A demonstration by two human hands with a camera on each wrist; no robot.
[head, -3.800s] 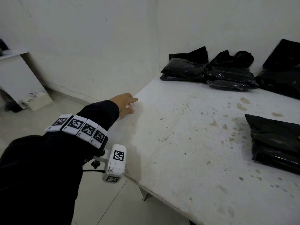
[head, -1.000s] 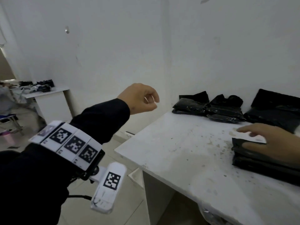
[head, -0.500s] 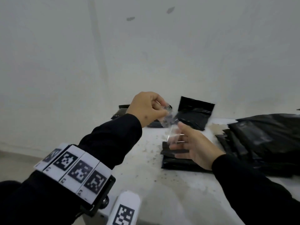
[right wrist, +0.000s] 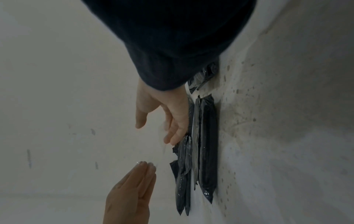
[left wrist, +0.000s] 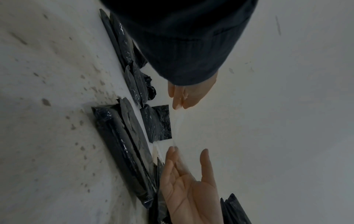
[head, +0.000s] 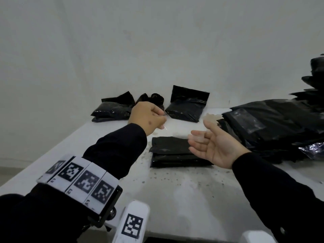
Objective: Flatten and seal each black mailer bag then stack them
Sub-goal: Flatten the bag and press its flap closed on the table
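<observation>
Pinched a thin clear strip (left wrist: pixel 178 125) in the left hand (head: pixel 148 118), fingers curled in toward the thumb, knuckles up. Held that pinch in the air, above the table (head: pixel 175 199) and touching no bag. Ran the strip from the pinch rightward to the right hand (head: pixel 215 148), with its far end across those fingertips (left wrist: pixel 169 156). Held the right hand open, palm up, fingers loosely spread and thumb apart, wrapped round nothing. Could not tell whether the strip stuck to those fingertips or merely rested on them. Had the bag (head: pixel 173 153) flat on the table just below and between the two hands, nearer the open palm than the pinch, untouched by either hand. Showed a fold line across its top face and a glossy near edge. Had a far pair (head: pixel 112 111) of black bags beyond the pinch and slightly left of it, against the wall (head: pixel 157 41). Had a flapped bag (head: pixel 185 107), flap standing up, beyond the gap between the hands, also at the wall. Had a loose pile (head: pixel 271 127) of black bags right of the open hand, close behind its fingers. Wore dark sleeves (head: pixel 119 146) on both arms, and a marker band (head: pixel 78 178) on the left forearm behind the pinch.
</observation>
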